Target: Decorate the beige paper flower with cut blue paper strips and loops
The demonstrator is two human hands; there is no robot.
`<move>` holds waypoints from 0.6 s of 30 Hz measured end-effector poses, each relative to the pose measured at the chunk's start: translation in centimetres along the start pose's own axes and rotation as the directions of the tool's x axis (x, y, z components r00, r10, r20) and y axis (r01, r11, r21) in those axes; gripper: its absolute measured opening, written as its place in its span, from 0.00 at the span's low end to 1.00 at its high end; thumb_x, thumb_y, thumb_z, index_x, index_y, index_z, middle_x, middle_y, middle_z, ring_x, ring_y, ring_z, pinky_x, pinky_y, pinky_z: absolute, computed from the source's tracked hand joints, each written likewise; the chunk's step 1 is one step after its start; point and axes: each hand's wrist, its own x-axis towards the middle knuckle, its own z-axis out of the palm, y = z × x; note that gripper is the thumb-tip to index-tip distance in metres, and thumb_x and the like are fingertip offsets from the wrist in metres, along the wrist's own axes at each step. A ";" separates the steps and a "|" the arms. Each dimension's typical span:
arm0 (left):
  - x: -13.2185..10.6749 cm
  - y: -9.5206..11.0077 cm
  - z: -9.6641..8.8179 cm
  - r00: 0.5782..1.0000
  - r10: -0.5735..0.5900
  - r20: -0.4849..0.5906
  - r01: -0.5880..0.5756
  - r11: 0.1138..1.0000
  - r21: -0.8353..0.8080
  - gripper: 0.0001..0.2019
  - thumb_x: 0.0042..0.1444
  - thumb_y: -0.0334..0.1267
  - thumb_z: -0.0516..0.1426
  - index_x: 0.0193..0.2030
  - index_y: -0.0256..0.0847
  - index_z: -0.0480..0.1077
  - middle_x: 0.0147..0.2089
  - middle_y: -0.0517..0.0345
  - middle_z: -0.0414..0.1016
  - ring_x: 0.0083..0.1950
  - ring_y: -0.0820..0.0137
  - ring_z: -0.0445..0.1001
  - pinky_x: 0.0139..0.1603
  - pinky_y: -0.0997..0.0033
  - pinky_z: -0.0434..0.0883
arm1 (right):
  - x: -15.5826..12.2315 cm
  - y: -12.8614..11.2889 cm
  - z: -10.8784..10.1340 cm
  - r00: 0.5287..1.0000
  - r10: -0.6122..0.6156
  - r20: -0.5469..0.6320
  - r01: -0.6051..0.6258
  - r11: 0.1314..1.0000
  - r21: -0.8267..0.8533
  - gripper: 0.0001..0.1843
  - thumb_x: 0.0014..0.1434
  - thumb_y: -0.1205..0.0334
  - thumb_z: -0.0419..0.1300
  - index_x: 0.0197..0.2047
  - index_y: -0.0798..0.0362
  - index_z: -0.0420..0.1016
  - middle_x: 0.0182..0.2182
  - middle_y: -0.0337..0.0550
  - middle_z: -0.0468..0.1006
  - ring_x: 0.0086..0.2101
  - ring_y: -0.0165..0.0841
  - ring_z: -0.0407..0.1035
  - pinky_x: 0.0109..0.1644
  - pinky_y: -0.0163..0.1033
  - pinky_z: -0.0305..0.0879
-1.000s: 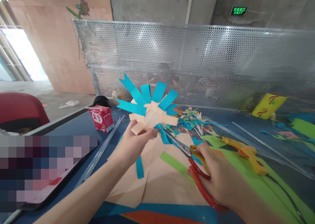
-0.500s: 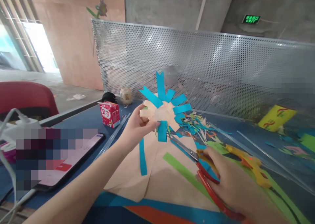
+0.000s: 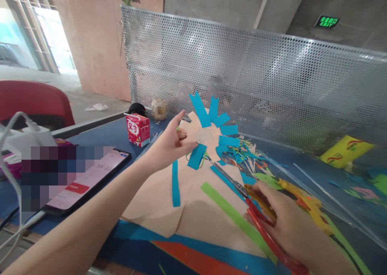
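Up over the table, my left hand (image 3: 169,144) pinches the left side of a paper flower (image 3: 205,135), a beige disc with beige tabs and blue paper strips around its rim. One blue strip hangs at its lower edge beside my thumb. My right hand (image 3: 287,218) is closed round the red and yellow handles of scissors (image 3: 260,222). The scissor blades are together and point toward the flower, apart from it. Beneath lie beige paper sheets (image 3: 151,202), with a loose blue strip (image 3: 175,184) and a green strip (image 3: 232,214) on top.
Paper scraps (image 3: 250,156) are heaped behind the flower, before a perforated metal screen (image 3: 242,65). A yellow glue gun (image 3: 305,202) lies right of the scissors. On the left are a phone (image 3: 90,178), a red box (image 3: 138,130), a jar (image 3: 159,109) and white cables (image 3: 18,186).
The paper flower has turned clockwise in my left hand, and my index finger has lifted outward. My right hand keeps the scissors in nearly the same place. The camera view has shifted slightly.
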 end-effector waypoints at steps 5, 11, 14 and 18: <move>-0.1 0.0 0.3 0.999 0.033 0.040 -0.036 0.995 0.088 0.42 0.43 0.29 0.58 0.63 0.41 0.40 0.21 0.70 0.55 0.20 0.79 0.60 0.21 0.80 0.60 | 0.1 0.0 -0.1 0.998 0.005 0.068 -0.004 1.000 -0.013 0.13 0.50 0.48 0.52 0.30 0.49 0.62 0.22 0.38 0.71 0.21 0.31 0.65 0.18 0.33 0.56; -0.2 -0.1 0.4 0.994 0.100 0.047 -0.105 0.988 0.117 0.41 0.43 0.27 0.57 0.63 0.42 0.42 0.20 0.69 0.56 0.20 0.77 0.60 0.22 0.80 0.61 | 0.0 -0.6 -0.3 0.999 0.005 0.051 -0.008 0.998 0.055 0.11 0.51 0.50 0.51 0.29 0.49 0.63 0.22 0.38 0.71 0.22 0.31 0.66 0.20 0.33 0.57; -0.1 -0.3 0.4 0.991 0.130 0.010 -0.130 0.985 0.116 0.41 0.42 0.25 0.58 0.62 0.41 0.43 0.19 0.69 0.56 0.21 0.77 0.61 0.26 0.78 0.64 | 0.0 -0.7 -0.3 0.995 0.007 0.102 -0.017 0.995 0.095 0.10 0.52 0.52 0.50 0.29 0.50 0.62 0.23 0.38 0.71 0.23 0.31 0.67 0.21 0.33 0.58; -0.2 -0.3 0.5 0.997 0.080 0.022 -0.081 0.995 0.049 0.41 0.40 0.24 0.59 0.62 0.41 0.46 0.19 0.69 0.57 0.22 0.76 0.61 0.28 0.78 0.65 | 0.4 -0.4 -0.4 0.984 0.025 0.177 -0.037 0.997 0.067 0.09 0.51 0.54 0.53 0.28 0.50 0.61 0.22 0.37 0.70 0.23 0.31 0.65 0.22 0.33 0.57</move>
